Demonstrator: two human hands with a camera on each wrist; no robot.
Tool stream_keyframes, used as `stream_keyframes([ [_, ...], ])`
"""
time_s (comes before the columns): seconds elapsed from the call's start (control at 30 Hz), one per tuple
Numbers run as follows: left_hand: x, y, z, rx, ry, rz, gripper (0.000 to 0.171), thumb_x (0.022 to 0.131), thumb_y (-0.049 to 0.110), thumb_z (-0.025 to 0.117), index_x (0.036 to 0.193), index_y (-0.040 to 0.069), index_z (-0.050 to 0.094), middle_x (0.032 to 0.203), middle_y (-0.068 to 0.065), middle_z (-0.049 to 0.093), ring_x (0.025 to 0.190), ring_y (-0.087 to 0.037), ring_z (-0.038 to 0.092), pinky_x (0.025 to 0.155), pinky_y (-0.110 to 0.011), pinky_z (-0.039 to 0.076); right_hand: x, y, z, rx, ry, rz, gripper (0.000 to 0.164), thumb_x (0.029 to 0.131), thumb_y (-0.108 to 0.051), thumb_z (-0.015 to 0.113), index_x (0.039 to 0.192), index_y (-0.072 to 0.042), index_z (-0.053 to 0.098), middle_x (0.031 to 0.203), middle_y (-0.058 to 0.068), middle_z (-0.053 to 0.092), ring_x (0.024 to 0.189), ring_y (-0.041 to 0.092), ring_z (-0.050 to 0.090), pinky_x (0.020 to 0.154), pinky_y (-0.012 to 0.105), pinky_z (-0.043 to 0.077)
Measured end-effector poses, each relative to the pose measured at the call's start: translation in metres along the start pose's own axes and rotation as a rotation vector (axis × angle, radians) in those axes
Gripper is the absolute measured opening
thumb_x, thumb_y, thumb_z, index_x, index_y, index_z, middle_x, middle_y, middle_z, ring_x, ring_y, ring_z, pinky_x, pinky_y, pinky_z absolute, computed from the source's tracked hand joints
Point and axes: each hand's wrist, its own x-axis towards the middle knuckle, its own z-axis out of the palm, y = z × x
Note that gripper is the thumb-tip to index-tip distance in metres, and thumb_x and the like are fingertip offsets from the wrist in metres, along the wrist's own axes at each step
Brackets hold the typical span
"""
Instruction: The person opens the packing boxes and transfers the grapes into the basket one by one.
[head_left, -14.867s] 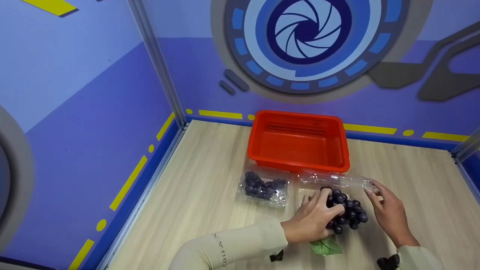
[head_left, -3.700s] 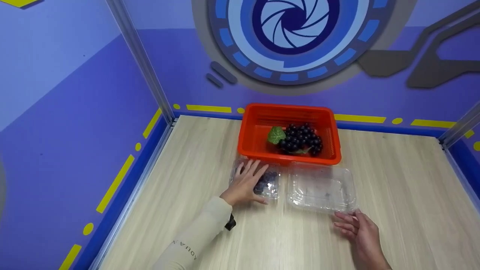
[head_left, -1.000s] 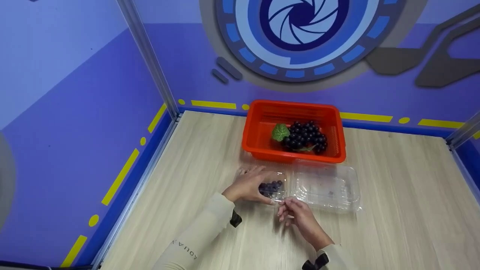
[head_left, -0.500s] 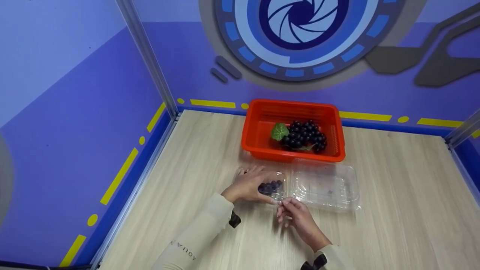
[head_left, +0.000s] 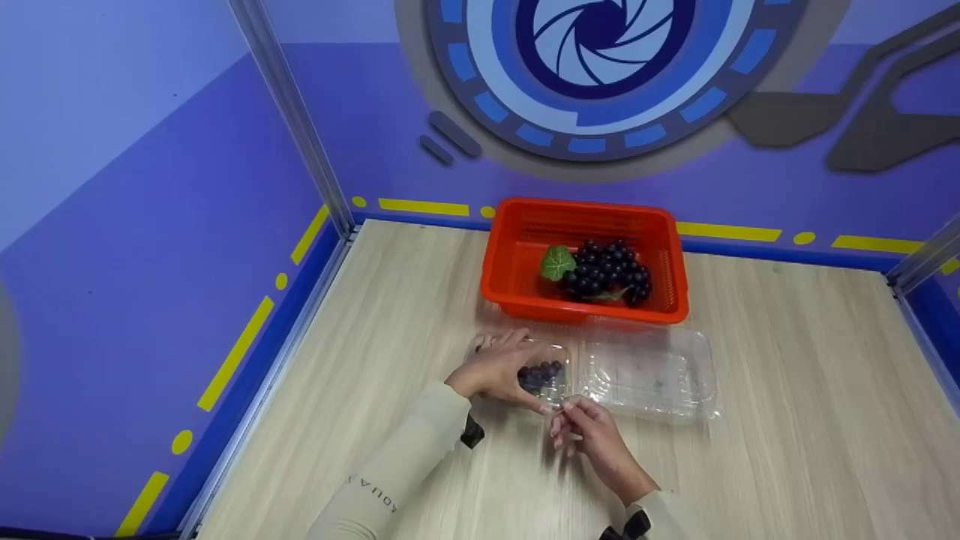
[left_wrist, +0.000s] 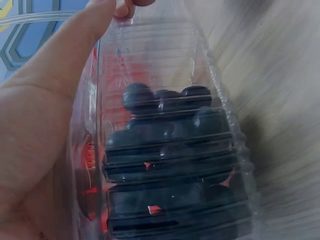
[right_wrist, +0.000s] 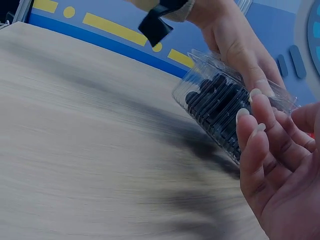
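Both hands (head_left: pixel 499 373) (head_left: pixel 598 439) touch the grape box's (head_left: pixel 549 388) near edge, ample table (head_left: pixel 499 487) before it.

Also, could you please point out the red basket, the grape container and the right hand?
Red basket (head_left: pixel 540 304): head view, on its front rim.
Grape container (left_wrist: pixel 157 55): left wrist view, on its clear wall.
Right hand (head_left: pixel 598 437): head view, on the hand's middle.

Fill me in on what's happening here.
A person's left hand grips a clear plastic box of round dark grapes, and the right hand pinches its near edge. Beside it lies a second clear plastic box with no grapes inside. Beyond both, a red rectangular plastic basket holds a bunch of round black grapes with green leaves.
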Motion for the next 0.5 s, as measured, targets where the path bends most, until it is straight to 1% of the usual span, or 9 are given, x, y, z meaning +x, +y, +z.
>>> stream_keyframes([
  [0.1,0.002,0.001,-0.002,-0.011,-0.032,-0.006,0.099,0.06,0.075,0.073,0.143,0.059,0.024,0.16,-0.001,0.025,0.149,-0.027,0.02,0.111,-0.067,0.021,-0.001,-0.002,0.003,0.009,0.013,-0.016,0.023,0.101,-0.024,0.047,0.098,-0.003,0.054,0.073,-0.001,0.064,0.06,0.012,0.061,0.049,0.023,0.045],
  [0.23,0.004,0.0,-0.002,-0.009,-0.051,0.032,0.098,0.062,0.075,0.072,0.145,0.056,0.024,0.16,0.0,0.026,0.149,-0.028,0.02,0.112,-0.066,0.021,-0.003,-0.002,0.009,0.011,0.054,-0.039,0.021,0.103,-0.02,0.044,0.097,-0.001,0.051,0.072,0.001,0.063,0.057,0.013,0.06,0.047,0.023,0.045],
  [0.33,0.005,-0.001,-0.002,-0.002,-0.057,0.065,0.096,0.065,0.073,0.072,0.145,0.056,0.023,0.159,0.002,0.028,0.149,-0.027,0.02,0.114,-0.064,0.02,-0.003,-0.002,0.014,0.006,0.087,-0.053,0.021,0.103,-0.019,0.042,0.096,-0.001,0.048,0.071,0.002,0.062,0.055,0.013,0.059,0.046,0.023,0.045],
  [0.5,0.005,-0.003,-0.001,0.006,-0.044,0.094,0.096,0.065,0.072,0.073,0.146,0.054,0.024,0.154,0.001,0.035,0.146,-0.026,0.027,0.114,-0.06,0.024,-0.002,-0.001,0.022,0.016,0.116,-0.046,0.019,0.104,-0.017,0.04,0.095,-0.002,0.045,0.069,0.002,0.061,0.053,0.014,0.058,0.045,0.023,0.047],
])
